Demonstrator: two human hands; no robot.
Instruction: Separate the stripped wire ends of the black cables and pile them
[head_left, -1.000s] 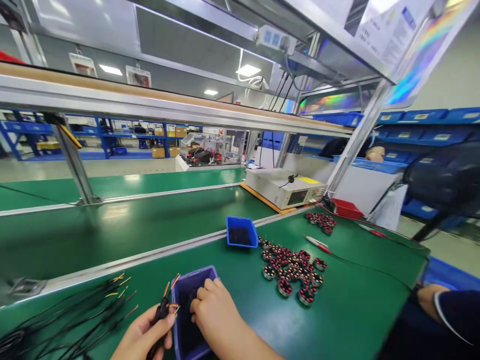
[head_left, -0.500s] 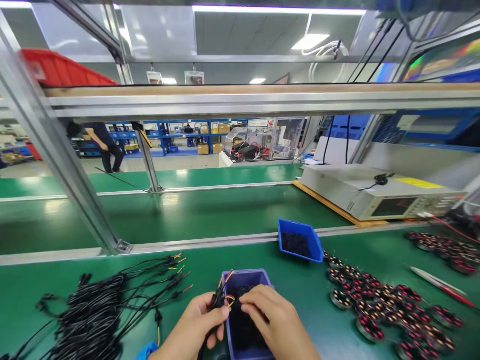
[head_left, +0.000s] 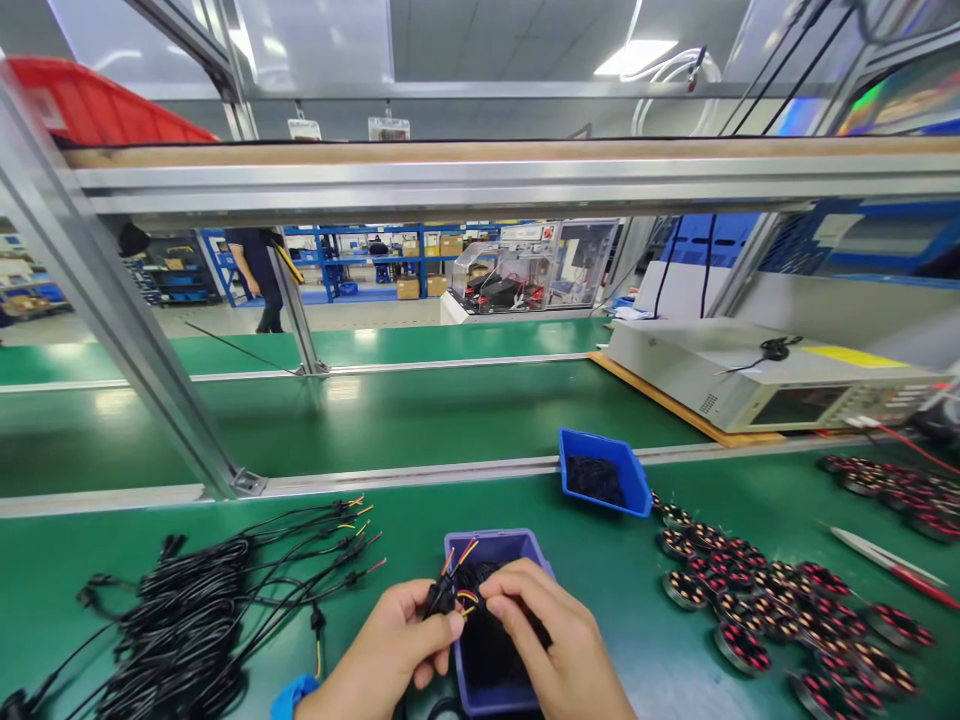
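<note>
My left hand point(head_left: 397, 640) is closed around black cables point(head_left: 441, 597) whose red, yellow and dark wire ends stick up between thumb and fingers. Opposite it, my right hand point(head_left: 559, 640) makes a pinch at the tips of the coloured wires; whatever lies between its fingertips is too small to name. Both hands are over a purple bin point(head_left: 495, 545) holding small black pieces, partly covered by my right hand. On the left lies a heap of black cables point(head_left: 180, 620) with plugs and bare coloured wire ends.
Behind the purple bin stands a tilted blue bin point(head_left: 642, 498) of black pieces. Several round copper-wound motor stators point(head_left: 742, 635) spread over the right side, beside red-handled tweezers point(head_left: 892, 565). A grey instrument point(head_left: 720, 365) sits at the back right. A metal post point(head_left: 150, 330) rises at left.
My view has tilted down slightly. Both hands stay over the purple bin, holding nearly the same pose, with the right fingertips still at the wires. A person in the background has moved right.
</note>
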